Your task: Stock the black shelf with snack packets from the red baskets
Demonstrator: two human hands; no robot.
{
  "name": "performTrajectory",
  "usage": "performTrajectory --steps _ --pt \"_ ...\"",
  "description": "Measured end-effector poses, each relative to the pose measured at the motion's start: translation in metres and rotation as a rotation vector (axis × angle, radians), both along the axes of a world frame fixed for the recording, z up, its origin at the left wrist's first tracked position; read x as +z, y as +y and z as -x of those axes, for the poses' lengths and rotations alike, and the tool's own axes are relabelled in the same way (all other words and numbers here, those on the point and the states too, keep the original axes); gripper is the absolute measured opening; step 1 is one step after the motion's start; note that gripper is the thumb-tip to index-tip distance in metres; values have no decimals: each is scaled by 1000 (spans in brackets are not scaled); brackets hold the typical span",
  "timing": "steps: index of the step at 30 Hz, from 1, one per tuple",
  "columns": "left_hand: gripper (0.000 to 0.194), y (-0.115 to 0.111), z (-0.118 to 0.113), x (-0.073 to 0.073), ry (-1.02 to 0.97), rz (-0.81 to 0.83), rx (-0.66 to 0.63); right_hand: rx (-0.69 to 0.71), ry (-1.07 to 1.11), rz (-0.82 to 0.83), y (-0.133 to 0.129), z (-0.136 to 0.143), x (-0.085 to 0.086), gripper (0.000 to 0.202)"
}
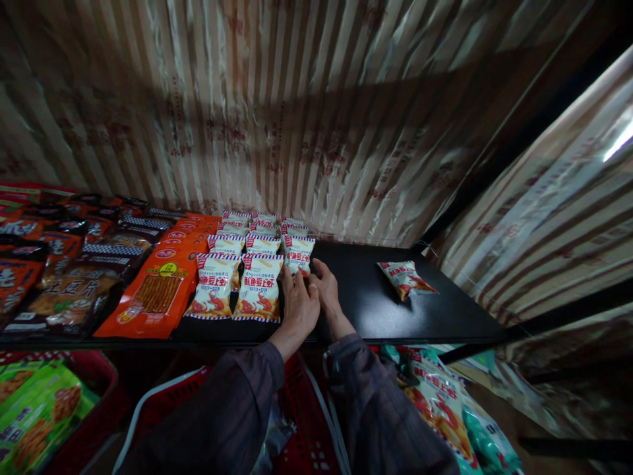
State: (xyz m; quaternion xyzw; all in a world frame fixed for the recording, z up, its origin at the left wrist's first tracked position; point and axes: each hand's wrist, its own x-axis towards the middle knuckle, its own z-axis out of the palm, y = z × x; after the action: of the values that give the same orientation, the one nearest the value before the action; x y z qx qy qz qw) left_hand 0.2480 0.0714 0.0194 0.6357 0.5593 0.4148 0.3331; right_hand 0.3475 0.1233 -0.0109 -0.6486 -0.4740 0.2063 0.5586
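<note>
White-and-red snack bag [298,253], third column: the left hand's [301,305] fingers lie close together against its near side; the right hand [326,290] curls at its right, fingers slightly bent and a little apart. Two columns of matching bags [213,288] stand to the left, then orange packets [155,290]. A lone bag [404,278] lies right on the black shelf [359,307].

Orange packets [161,290] lie overlapped in a row on the black shelf [366,316]; dark-brown packets [72,290] are noted beside them, toward the left edge of view. Striped, creased sheeting [277,119] hangs behind. Below, at lower left, a red basket [109,382] contains green packets [44,415]. Teal packets [487,432] observed at lower right, partly covered.
</note>
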Motion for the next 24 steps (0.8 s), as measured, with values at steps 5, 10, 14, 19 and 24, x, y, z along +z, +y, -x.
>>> performTrajectory --steps 5,10,14,19,24 --pt "44 -36 11 2 -94 -6 -92 -71 -95 51 -20 4 10 45" --pt "42 -82 47 2 -165 155 -185 -86 -104 -73 -55 25 27 43" --pt "37 -121 93 -4 -100 311 -216 -80 -16 -219 -101 59 29 37" --pt "34 -155 144 -31 41 435 -180 72 83 -105 -159 112 -11 30" --pt "33 -163 179 -65 177 421 -230 328 -164 235 -197 153 -57 28"
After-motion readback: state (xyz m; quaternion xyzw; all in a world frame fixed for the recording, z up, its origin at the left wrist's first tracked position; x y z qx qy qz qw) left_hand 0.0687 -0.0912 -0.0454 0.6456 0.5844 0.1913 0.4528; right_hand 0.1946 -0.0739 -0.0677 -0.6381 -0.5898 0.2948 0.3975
